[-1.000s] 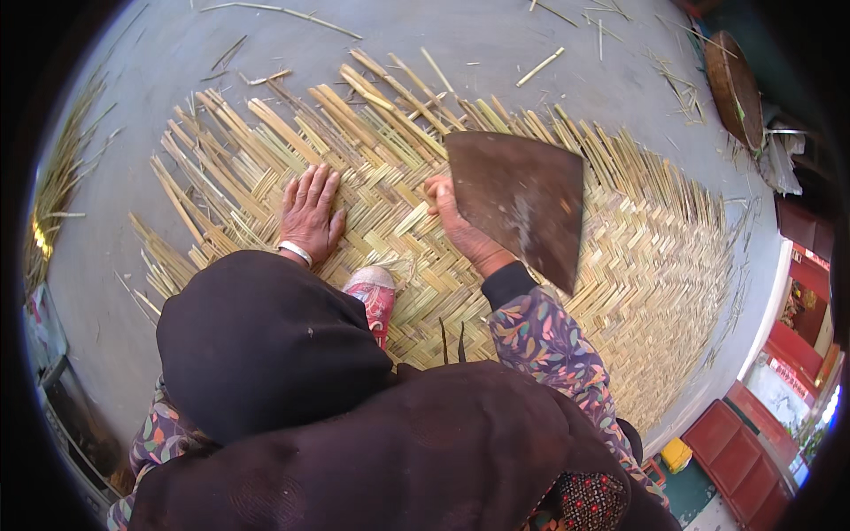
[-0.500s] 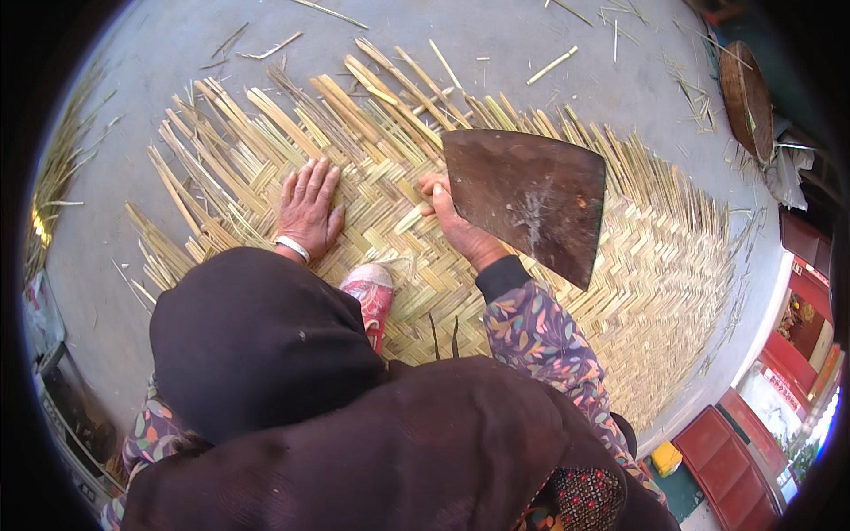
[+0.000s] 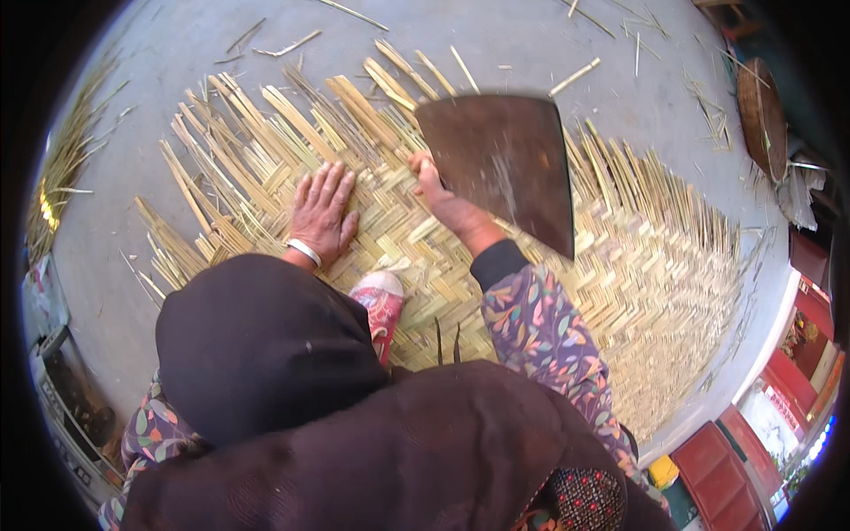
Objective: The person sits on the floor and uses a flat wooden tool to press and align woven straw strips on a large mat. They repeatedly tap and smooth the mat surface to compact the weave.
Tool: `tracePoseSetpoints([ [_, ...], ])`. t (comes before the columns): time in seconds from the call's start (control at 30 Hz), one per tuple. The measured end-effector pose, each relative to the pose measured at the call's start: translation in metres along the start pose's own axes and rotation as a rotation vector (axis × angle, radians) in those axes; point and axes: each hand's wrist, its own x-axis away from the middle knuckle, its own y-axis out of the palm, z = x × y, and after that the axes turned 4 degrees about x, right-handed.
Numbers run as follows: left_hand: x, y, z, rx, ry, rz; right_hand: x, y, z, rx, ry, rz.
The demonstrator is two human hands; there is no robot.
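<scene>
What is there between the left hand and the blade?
In the head view, the woven mat lies between the left hand and the blade, with the right hand also there, at the blade's left edge.

Observed grey floor (image 3: 102, 239) carrying broad herringbone-woven mat (image 3: 642, 292) with unwoven strip ends (image 3: 293, 121) along far edge; noted loose stalks (image 3: 575, 76) scattered beyond, heap of thin straw (image 3: 73, 152) at left.
</scene>
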Motion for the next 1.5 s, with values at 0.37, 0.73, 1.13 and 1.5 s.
tracePoseSetpoints([
  [0.37, 0.0, 0.004, -0.001, 0.009, 0.033, 0.038, -0.002, -0.052, -0.082, -0.46, -0.297, 0.044],
  [0.73, 0.0, 0.001, -0.002, 0.01, 0.017, 0.011, -0.018, -0.008, -0.023, -0.216, -0.064, 0.035],
  [1.13, 0.001, 0.005, 0.0, -0.015, 0.035, 0.033, 0.068, -0.026, 0.015, -0.209, -0.019, 0.046],
  [1.5, 0.001, 0.008, -0.002, 0.011, 0.036, 0.03, 0.085, -0.134, -0.08, -0.245, -0.227, 0.354],
])
